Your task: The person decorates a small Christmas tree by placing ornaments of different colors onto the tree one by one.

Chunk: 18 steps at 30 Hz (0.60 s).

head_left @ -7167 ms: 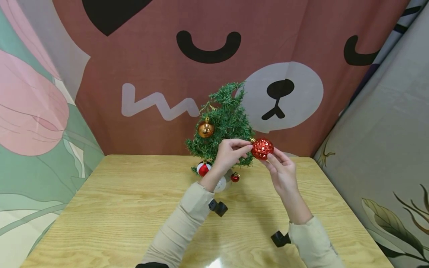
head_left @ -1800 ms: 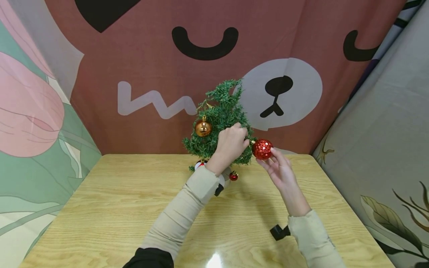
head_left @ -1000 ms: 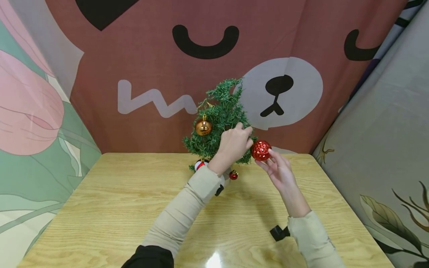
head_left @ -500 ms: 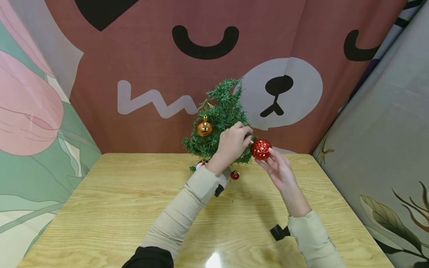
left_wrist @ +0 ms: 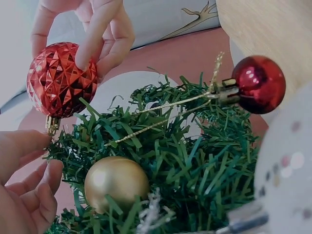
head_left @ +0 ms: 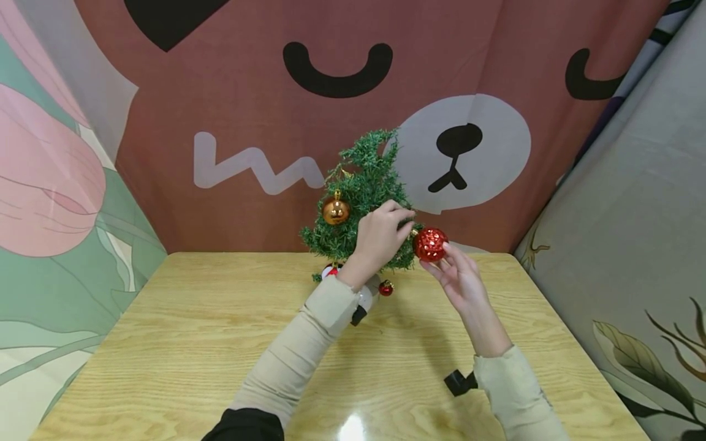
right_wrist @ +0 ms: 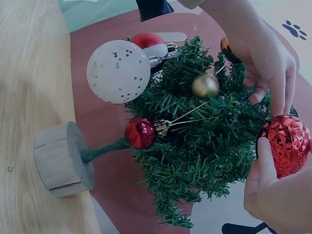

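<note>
My right hand (head_left: 463,278) holds a faceted red Christmas bauble (head_left: 431,245) between thumb and fingers at the right side of a small artificial Christmas tree (head_left: 366,165). My left hand (head_left: 382,236) reaches to the branches beside the bauble, its fingers bent. In the left wrist view a left fingertip lies right at the bauble's gold cap (left_wrist: 52,124); I cannot tell whether the hand pinches its cord. A matte gold bauble (left_wrist: 117,183) hangs close to the left hand. In the right wrist view, left fingers extend down to the red bauble.
The tree carries a shiny orange-gold bauble (head_left: 336,209), a small red bauble (right_wrist: 140,132) on a gold cord and a white speckled bauble (right_wrist: 119,73). Its round wooden base (right_wrist: 63,158) stands on the wood-grain table (head_left: 220,343). A printed bear curtain (head_left: 248,110) hangs behind.
Since the oldest frame, my left hand has moved from pinching the bauble's cap onto the branches. In the last second its fingers shift slightly; the right hand keeps holding the bauble nearly still.
</note>
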{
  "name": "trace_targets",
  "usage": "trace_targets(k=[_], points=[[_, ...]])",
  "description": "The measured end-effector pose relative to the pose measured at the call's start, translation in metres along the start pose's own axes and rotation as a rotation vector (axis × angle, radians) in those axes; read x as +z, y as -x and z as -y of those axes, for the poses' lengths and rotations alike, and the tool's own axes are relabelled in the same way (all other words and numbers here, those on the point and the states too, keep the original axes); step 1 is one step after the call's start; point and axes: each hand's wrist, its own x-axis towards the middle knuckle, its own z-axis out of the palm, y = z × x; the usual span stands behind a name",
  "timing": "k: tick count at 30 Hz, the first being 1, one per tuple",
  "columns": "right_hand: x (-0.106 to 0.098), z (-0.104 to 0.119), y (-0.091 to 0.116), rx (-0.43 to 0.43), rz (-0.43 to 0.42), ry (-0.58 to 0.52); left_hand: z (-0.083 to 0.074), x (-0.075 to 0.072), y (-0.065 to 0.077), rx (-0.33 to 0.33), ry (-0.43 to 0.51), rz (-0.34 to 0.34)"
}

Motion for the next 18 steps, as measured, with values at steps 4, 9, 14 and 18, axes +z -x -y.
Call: trace_targets(k=[4, 9, 14, 18], points=[[0.0012, 0.0007, 0.0009, -0.007, 0.002, 0.007, -0.0006, -0.001, 0.0007, 0.011, 0.016, -0.033], [0.0021, 0.0014, 0.0028, -0.013, 0.014, -0.011, -0.0019, -0.002, 0.0016, 0.017, 0.004, -0.066], [0.0029, 0.0015, 0.0036, -0.017, 0.008, 0.002, -0.0031, -0.0018, 0.001, 0.032, -0.003, -0.059], [0.0025, 0.0018, 0.0034, -0.006, 0.002, -0.002, -0.0042, -0.0021, -0.0007, 0.049, -0.019, -0.009]])
